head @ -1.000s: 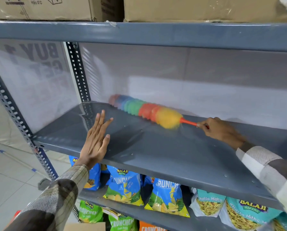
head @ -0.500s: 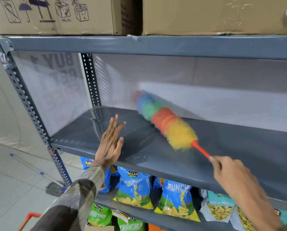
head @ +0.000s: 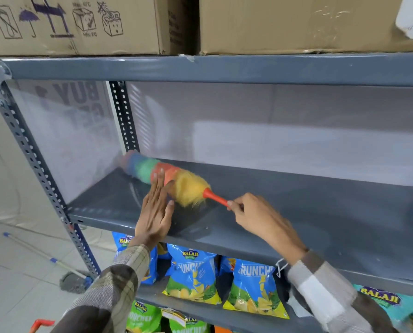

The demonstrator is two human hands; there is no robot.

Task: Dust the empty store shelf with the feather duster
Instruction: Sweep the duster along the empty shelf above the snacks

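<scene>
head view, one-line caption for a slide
Right hand sweeps a rainbow feather duster across the grey shelf, left hand braced flat.

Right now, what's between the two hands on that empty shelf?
In the head view, the duster's yellow end and red handle lie between the flat left hand and the right hand, whose fingers grip the handle.

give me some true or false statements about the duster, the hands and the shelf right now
1. The right hand grips the feather duster by its orange handle. True.
2. The left hand is closed in a fist. False: it lies flat, fingers extended, on the grey shelf.
3. The duster's tip points to the shelf's right end. False: it reaches the back left corner.
4. Cardboard boxes sit on the shelf above. True.
5. Blue chip bags sit on the shelf below. True.
</scene>
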